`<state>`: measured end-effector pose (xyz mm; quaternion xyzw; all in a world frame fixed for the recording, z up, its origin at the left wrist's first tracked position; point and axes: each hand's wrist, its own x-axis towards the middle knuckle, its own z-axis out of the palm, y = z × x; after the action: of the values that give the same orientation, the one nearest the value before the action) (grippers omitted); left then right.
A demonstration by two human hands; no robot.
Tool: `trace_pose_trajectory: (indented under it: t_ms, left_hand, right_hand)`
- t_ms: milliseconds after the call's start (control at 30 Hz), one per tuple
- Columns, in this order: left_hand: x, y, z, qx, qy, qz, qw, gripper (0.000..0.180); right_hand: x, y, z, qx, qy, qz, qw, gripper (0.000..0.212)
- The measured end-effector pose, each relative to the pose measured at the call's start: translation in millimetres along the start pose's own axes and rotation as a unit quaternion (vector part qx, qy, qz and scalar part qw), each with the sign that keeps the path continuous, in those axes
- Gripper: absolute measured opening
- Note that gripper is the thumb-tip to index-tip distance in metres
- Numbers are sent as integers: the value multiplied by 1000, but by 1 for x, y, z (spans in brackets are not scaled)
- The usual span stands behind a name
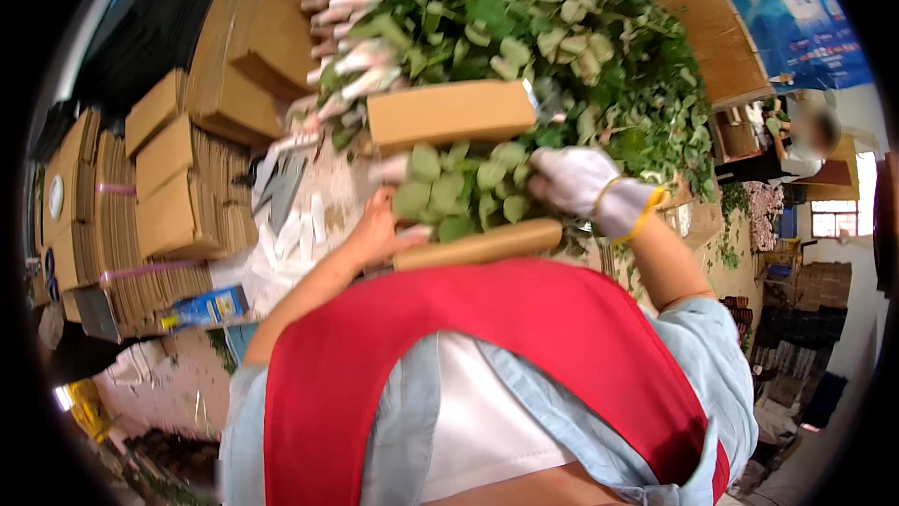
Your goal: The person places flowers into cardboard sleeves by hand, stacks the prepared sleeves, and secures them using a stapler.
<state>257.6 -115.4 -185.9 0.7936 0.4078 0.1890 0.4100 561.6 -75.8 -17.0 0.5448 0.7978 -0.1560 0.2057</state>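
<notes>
Bare left hand (376,227) and white-gloved right hand (573,182) are half-curled; whether they grip something, I cannot tell. Beyond lies a large heap of green leafy stems (562,29), at its right a blue banner (801,29) with printed writing; between the hands, brown cardboard panels (449,114) flank a small green leafy bunch (459,190).

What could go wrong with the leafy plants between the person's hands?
Maybe a few things. The leaves lie between two cardboard flaps, so they might get squashed or torn if pressed. The left hand is bare, unlike the gloved right hand, so a rough cardboard edge could scratch it. And the big green pile is heaped close behind, so some of it might slip onto the flaps.
</notes>
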Motion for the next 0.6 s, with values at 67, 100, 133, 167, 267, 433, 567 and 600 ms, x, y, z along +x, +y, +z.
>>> trace_pose_trajectory:
  t_ms: [67,100,133,167,267,433,567,600]
  left_hand:
    - [-6,-7,9,28,77,46,996,56]
    - [-3,-7,9,20,57,51,997,51]
    - [1,-5,4,17,43,64,997,48]
    - [-2,-1,3,10,36,54,998,48]
    - [-3,12,-9,101,33,86,991,43]
    - [8,29,-26,147,80,139,976,46]
    - [24,19,-16,9,42,101,994,63]
    - [24,11,-10,35,61,135,988,65]
  right_hand:
    - [7,-6,-3,-12,-64,20,998,24]
    - [12,6,24,-17,-20,0,1000,20]
    - [15,13,42,-1,-10,-3,1000,15]
    - [13,17,57,-11,40,-24,999,13]
    - [9,21,53,-37,100,-64,992,9]
    - [2,27,31,-102,112,-59,987,17]
    - [10,26,57,-137,55,-40,988,27]
    - [8,23,37,-108,58,-48,991,21]
